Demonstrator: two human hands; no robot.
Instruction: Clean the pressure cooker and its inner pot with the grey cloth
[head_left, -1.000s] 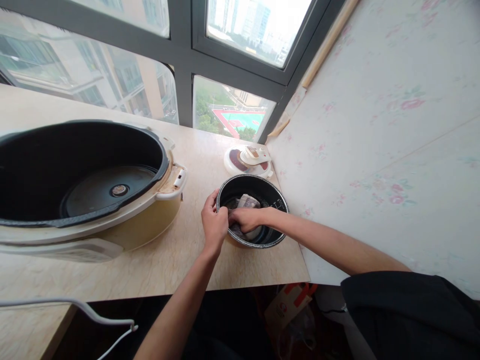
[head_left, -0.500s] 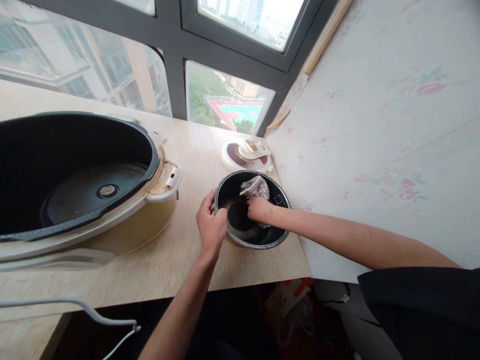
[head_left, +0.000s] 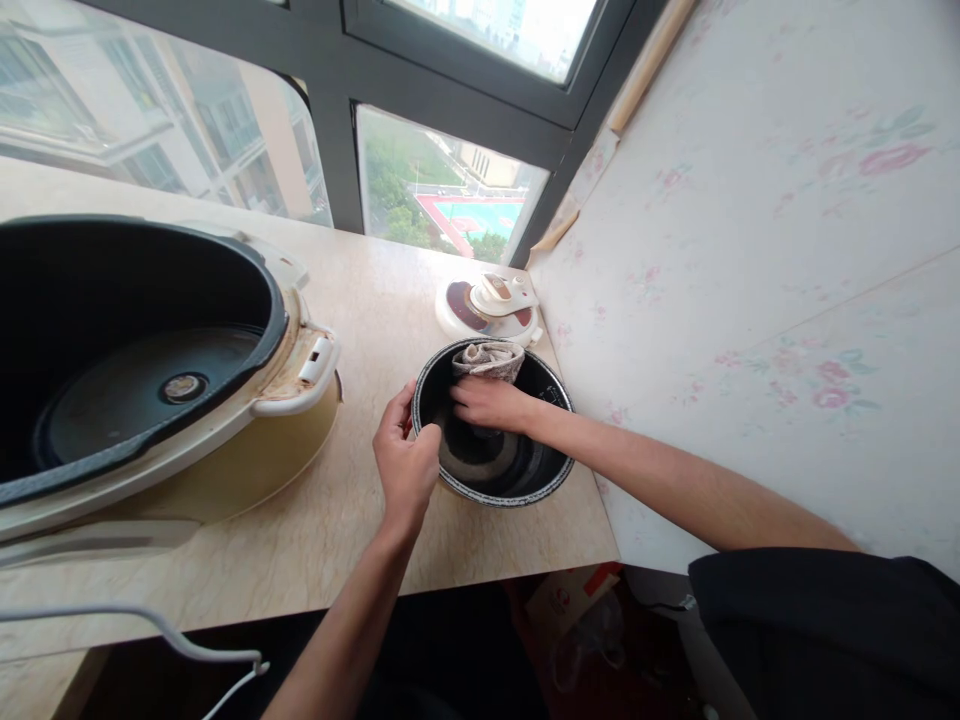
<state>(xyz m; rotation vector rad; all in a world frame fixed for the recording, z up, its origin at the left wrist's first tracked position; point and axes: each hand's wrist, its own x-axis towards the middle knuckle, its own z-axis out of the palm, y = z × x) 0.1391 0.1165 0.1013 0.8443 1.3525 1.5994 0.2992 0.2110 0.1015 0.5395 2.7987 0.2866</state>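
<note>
A round black inner pot (head_left: 540,478) with a grey rim stands on the marble-patterned counter, close to the wall. My left hand (head_left: 405,455) grips its left rim, thumb over the edge and fingers outside. Inside the pot, my right hand (head_left: 491,403) presses a crumpled, patterned grey-brown cloth (head_left: 491,360) against the far inner wall. Part of the cloth bunches up above the knuckles, and the rest is hidden under the hand. Just behind the pot lies a white and dark red cooker lid (head_left: 491,303) with a raised handle.
On the left sits a large cooker body (head_left: 292,445), its dark inside showing and brown stains at its white latch. A white cord (head_left: 172,632) crosses the counter's front edge. Windows rise behind, and floral wallpaper (head_left: 750,300) borders the right. Below are a box (head_left: 559,605) and plastic bag.
My right hand and the cloth have shifted left and toward the pot's far wall. My left hand keeps its hold on the rim. The whole view has turned slightly.
</note>
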